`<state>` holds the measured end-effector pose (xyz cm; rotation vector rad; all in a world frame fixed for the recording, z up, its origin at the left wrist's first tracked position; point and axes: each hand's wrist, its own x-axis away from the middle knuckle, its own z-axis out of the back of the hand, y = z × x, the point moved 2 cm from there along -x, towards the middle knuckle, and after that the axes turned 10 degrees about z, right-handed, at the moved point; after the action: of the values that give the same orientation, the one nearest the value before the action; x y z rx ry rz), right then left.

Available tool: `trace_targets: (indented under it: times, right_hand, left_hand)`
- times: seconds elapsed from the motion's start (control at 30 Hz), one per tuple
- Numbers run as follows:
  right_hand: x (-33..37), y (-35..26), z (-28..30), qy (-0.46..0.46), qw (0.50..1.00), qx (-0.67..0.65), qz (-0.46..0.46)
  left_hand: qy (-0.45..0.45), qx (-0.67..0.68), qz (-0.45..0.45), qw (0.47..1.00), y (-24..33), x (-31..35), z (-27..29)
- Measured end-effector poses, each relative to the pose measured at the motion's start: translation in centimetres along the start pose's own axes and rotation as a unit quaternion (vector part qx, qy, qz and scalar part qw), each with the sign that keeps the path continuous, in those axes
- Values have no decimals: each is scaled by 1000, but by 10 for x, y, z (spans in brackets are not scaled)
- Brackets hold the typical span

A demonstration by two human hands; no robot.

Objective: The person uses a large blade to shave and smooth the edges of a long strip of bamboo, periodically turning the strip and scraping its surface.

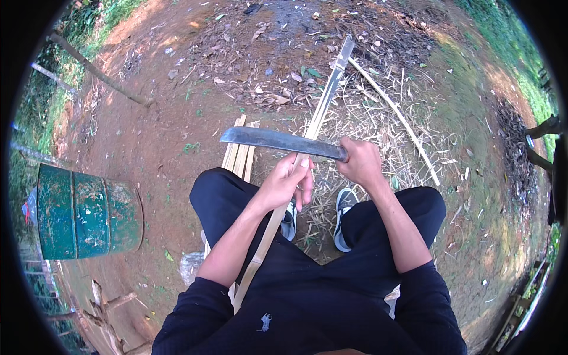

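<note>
My right hand (362, 161) is closed around the handle of a machete (269, 139), whose broad, dark blade points left. The blade lies across a long, pale bamboo strip (267, 236), a short way beyond my left hand. My left hand (287, 183) grips this strip, thumb on top and fingers partly curled beneath. The strip runs from beside my left hip, between my knees, up to a darker far end on the ground ahead. Whether the edge bites into the bamboo cannot be made out.
Several split bamboo strips (236, 158) lie beyond my left knee. Pale shavings (384, 142) cover the ground ahead, with a thin curved strip (397, 111) among them. A worn green drum (89, 213) stands at left, and cut branches (106, 307) lie at lower left.
</note>
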<state>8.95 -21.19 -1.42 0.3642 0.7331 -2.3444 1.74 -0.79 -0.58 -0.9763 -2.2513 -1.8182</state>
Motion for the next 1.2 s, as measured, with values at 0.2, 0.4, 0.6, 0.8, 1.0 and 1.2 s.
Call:
trace_targets:
  times: [0.2,0.4,0.6,0.8,1.0,1.2]
  right_hand:
    - [0,-6,-1,12,999,-43,-8]
    - [5,-13,-7,-18,994,-105,-23]
    - [8,-31,-14,-59,989,-133,34]
    - [14,-38,-21,-67,989,-131,17]
    - [16,-26,-31,-3,998,-15,59]
    - [-8,55,-13,7,972,21,-234]
  left_hand:
    - [-34,53,-36,997,8,8,-4]
    - [-65,58,-4,996,4,4,6]
    - [-20,76,-46,996,8,11,-5]
    - [-21,71,-45,996,9,13,-5]
    - [-34,106,-35,993,9,17,-7]
    - [-89,181,-64,977,3,12,5]
